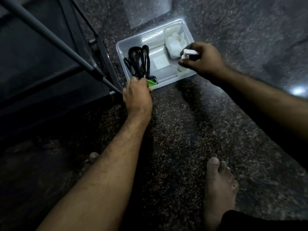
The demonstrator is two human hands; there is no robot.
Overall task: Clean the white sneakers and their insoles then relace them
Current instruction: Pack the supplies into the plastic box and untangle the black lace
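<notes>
A clear plastic tray (188, 29) sits on the speckled stone floor (175, 130) toward twelve o'clock from the person's bare right foot (220, 185). Inside it, black shoelaces (140, 61) lie coiled at its nine o'clock side, and a small clear container of white pieces (175, 41) rests at its two o'clock corner. The left hand (137, 95) grips a bright green object (151, 83) at the tray's six o'clock rim, fingers curled round it. The right hand (202, 58) holds a white-capped spray bottle (187, 55) over the tray's three o'clock edge, fingers wrapped about its top. A dark metal frame (50, 34) stands at ten o'clock.
</notes>
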